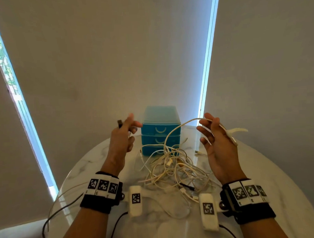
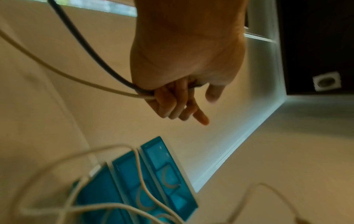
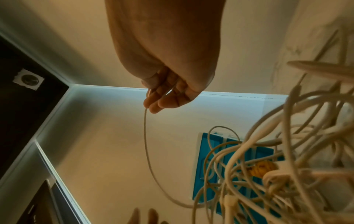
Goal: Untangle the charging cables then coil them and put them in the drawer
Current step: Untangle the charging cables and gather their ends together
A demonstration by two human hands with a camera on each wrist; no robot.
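A tangle of white charging cables (image 1: pixel 174 169) lies on the round marble table (image 1: pixel 93 160), in front of a blue three-drawer unit (image 1: pixel 153 129) whose drawers are closed. My left hand (image 1: pixel 125 134) is raised left of the unit. In the left wrist view its fingers (image 2: pixel 164 104) curl round a black cable (image 2: pixel 86 40) and a white one (image 2: pixel 57 72); a dark plug (image 1: pixel 119 123) sticks up above the hand. My right hand (image 1: pixel 214 140) is raised right of the unit and holds one white cable (image 1: pixel 181 126) rising from the tangle. Its plug end (image 1: pixel 234 140) hangs behind the hand.
The black cable (image 1: pixel 63 209) and the white one (image 1: pixel 66 191) trail off the table's left edge. Closed blinds with bright gaps stand behind the table. A loose plug (image 1: pixel 198 152) lies right of the drawer unit. The table's front edge is close to my wrists.
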